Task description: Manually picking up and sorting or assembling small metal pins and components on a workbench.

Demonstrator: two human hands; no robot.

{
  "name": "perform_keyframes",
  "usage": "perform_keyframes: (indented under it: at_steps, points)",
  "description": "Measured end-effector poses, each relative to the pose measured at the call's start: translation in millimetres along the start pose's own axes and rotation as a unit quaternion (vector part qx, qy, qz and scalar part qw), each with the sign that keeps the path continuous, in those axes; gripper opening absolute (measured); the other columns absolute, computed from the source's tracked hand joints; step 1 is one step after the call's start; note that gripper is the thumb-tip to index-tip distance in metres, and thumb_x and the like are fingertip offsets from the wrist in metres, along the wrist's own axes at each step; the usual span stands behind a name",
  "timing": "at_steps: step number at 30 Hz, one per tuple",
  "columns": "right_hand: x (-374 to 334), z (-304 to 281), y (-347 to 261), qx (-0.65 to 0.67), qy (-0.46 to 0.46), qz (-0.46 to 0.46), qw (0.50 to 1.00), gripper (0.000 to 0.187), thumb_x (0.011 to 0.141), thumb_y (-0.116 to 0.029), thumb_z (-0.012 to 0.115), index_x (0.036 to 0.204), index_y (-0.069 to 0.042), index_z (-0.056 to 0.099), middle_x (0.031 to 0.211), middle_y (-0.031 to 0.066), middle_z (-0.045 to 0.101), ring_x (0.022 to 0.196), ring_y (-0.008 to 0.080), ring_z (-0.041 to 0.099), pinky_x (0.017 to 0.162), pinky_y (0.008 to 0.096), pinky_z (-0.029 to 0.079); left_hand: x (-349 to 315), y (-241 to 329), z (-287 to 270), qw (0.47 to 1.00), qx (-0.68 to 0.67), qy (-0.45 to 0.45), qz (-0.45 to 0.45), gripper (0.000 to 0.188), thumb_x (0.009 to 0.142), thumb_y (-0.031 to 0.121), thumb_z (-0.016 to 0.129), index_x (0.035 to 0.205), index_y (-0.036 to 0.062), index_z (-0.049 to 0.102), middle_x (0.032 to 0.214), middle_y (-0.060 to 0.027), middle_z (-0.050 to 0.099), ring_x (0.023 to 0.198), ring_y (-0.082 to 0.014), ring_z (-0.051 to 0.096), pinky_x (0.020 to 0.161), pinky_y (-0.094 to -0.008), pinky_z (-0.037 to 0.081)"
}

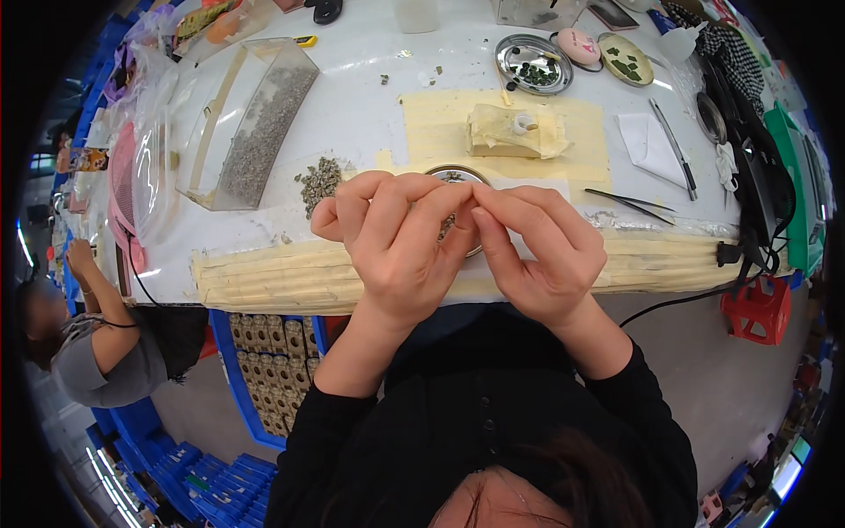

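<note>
While the fingertips of the left hand and the right hand are held together near the middle of the front edge of the worktop, a round dish is partly hidden beneath them. Small pieces can be glimpsed inside the dish. Thumb and forefinger are bent toward each other on both hands; whether anything tiny is pinched there cannot be told.

Toward the left edge of the worktop, a slanted clear box is partly filled with grey granules, which are gathered along its right side. Between this box and the left hand, a loose heap of granules is spread.

Beyond the hands, a small white cup is seated on a tape-covered block; its contents cannot be made out. Toward the far right corner, dark green bits are scattered in a round metal tray, and flat green pieces are laid in a pale dish. Nearer the front edge, to the right, tweezers are laid. Below the front edge, to the left, a blue crate is packed with rows of metal parts.
</note>
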State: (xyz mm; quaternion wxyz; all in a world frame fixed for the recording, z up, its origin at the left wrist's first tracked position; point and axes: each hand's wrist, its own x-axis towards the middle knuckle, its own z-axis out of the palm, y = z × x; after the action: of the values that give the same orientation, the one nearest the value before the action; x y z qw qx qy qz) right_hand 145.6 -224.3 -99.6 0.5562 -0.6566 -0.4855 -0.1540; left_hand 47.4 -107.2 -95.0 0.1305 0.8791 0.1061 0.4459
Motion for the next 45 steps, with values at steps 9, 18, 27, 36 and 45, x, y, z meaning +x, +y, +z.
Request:
perform_keyframes:
  at_steps: [9,18,27,36,45]
  points:
    - [-2.5,-2.7,0.9,0.140,-0.028,0.191,0.971,0.007,0.087,-0.001,0.072,0.092,0.002,0.069,0.080,0.0087,0.071,0.068,0.0150,0.071,0.062,0.0249,0.055,-1.0,-3.6,2.8,0.999,-0.042,0.000,0.024,0.023,0.070,0.008,0.083,0.090,0.0138,0.075,0.087,0.0042,0.066,0.086,-0.0176,0.053,0.082,-0.0346,0.031]
    - [-2.1,-5.1,1.6,0.189,-0.048,0.226,0.954,0.006,0.091,-0.001,0.066,0.093,0.004,0.068,0.079,0.0084,0.071,0.070,0.0119,0.070,0.066,0.0235,0.055,-1.5,-3.2,4.5,0.999,-0.026,-0.002,0.028,0.027,0.067,0.010,0.082,0.092,0.0157,0.075,0.089,0.0058,0.064,0.089,-0.0187,0.051,0.084,-0.0366,0.027]
    - [-0.2,-17.0,4.4,0.429,-0.113,0.391,0.806,0.014,0.100,-0.010,0.061,0.105,0.003,0.065,0.084,0.0062,0.070,0.073,0.0108,0.068,0.067,0.0244,0.056,1.7,-8.6,2.7,0.985,-0.168,-0.028,-0.025,0.023,0.070,0.006,0.081,0.091,0.0141,0.075,0.087,0.0039,0.064,0.087,-0.0188,0.052,0.082,-0.0332,0.032]
    - [0.8,-16.9,8.4,0.489,-0.136,0.410,0.758,0.017,0.101,-0.013,0.060,0.107,0.003,0.064,0.086,0.0072,0.070,0.072,0.0105,0.067,0.066,0.0250,0.056,3.4,-9.9,0.7,0.967,-0.241,-0.046,-0.070,0.019,0.073,0.006,0.081,0.089,0.0134,0.076,0.088,0.0027,0.065,0.087,-0.0181,0.052,0.080,-0.0325,0.035]
    - [-1.8,-9.5,-0.8,0.257,-0.037,0.250,0.933,0.009,0.090,0.000,0.069,0.099,0.003,0.067,0.084,0.0074,0.070,0.072,0.0120,0.068,0.064,0.0239,0.055,-1.8,-3.5,7.7,0.998,-0.054,0.012,0.014,0.023,0.068,0.012,0.082,0.089,0.0154,0.074,0.088,0.0056,0.063,0.089,-0.0182,0.052,0.084,-0.0356,0.027]
